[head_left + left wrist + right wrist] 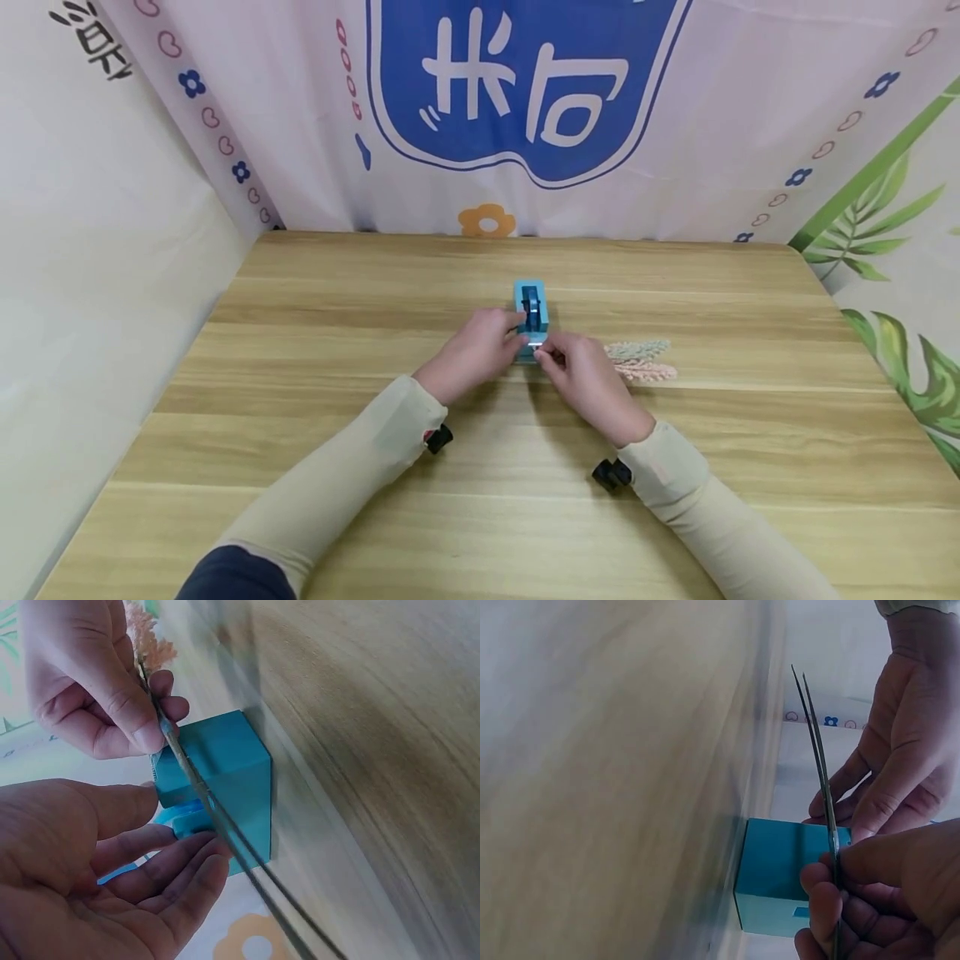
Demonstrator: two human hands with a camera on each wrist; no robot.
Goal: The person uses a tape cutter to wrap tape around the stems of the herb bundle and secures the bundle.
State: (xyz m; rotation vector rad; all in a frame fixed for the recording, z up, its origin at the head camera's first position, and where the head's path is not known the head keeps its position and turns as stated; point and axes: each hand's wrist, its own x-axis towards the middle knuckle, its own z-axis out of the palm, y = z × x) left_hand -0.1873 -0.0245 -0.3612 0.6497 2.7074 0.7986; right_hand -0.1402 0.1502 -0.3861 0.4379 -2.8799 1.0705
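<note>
A blue tape dispenser (543,312) with a roll of tape (532,304) stands on the wooden table. My left hand (480,346) grips it from the left, thumb at its front edge and fingers along the side, as the left wrist view shows. Close in front of the dispenser, my right hand (588,379) pinches the thin stems (225,825) of artificial flower sprigs between thumb and fingertips. One sprig is pale green (648,348), the other pink (648,371); both heads stick out to the right behind that hand. The bare stem ends cross over the dispenser in the left wrist view.
The wood-grain table (450,517) extends on every side of the hands. A printed curtain (300,125) hangs along its back edge, with a plain white sheet (97,250) at the left and a leaf-patterned one (900,275) at the right.
</note>
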